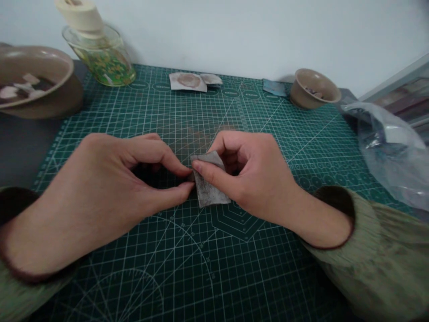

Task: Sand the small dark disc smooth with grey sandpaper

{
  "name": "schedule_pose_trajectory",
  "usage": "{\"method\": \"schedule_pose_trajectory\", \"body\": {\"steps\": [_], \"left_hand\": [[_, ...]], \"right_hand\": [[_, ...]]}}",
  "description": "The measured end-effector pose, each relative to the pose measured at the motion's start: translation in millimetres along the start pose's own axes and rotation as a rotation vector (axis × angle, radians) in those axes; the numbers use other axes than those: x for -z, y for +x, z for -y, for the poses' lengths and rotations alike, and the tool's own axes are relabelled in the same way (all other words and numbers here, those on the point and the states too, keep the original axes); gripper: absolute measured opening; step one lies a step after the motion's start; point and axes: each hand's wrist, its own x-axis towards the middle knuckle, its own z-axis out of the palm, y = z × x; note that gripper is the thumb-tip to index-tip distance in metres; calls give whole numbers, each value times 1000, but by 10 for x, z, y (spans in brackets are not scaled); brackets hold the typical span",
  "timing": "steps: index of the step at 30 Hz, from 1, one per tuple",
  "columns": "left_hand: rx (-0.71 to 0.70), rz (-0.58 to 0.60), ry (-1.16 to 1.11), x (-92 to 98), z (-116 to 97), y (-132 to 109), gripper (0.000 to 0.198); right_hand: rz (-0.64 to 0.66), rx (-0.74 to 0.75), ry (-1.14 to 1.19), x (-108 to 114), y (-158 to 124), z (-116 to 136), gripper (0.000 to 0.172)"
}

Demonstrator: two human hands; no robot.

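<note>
My right hand (251, 170) pinches a small worn grey piece of sandpaper (212, 190), its thumb lying across the face and the fingers behind. Part of the sandpaper hangs below the thumb with its lower edge free. My left hand (134, 174) is closed in a thumb-and-finger pinch at the sandpaper's left edge. A small brownish piece (191, 176) shows between those fingertips, touching or very near the sandpaper; its kind is too hidden to tell. Both hands are just above a green cutting mat (268, 268) with white grid lines.
At left stands a brown bowl (67, 85) holding pale pieces, beside a glass jar (107, 62) with a paper roll on top. Used sandpaper sheets (189, 82) and a blue-grey sheet (274, 87) lie at the back. A smaller bowl (311, 98) and a clear plastic bag (392, 152) are at right.
</note>
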Motion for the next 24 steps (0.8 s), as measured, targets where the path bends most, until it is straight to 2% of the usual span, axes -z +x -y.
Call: {"method": "schedule_pose_trajectory", "body": {"steps": [3,7,10,13,17,20,24], "left_hand": [[-2,10,-4,13,11,-5,12],[-19,17,-5,0,35,21,9],[-20,14,-15,-18,50,24,8],[1,-15,-34,-21,63,5,7],[-2,-4,-28,-7,67,-15,7],[2,-11,-30,-5,62,-17,7],[4,-2,-37,-19,61,-13,9]], "right_hand": [[36,-7,0,4,1,-2,57],[15,0,-11,23,1,0,55],[75,-7,4,34,5,12,58],[28,9,16,40,7,17,56],[79,-18,30,48,3,5,57],[30,-29,38,49,-1,-1,56],[86,-24,53,47,1,5,56]]}}
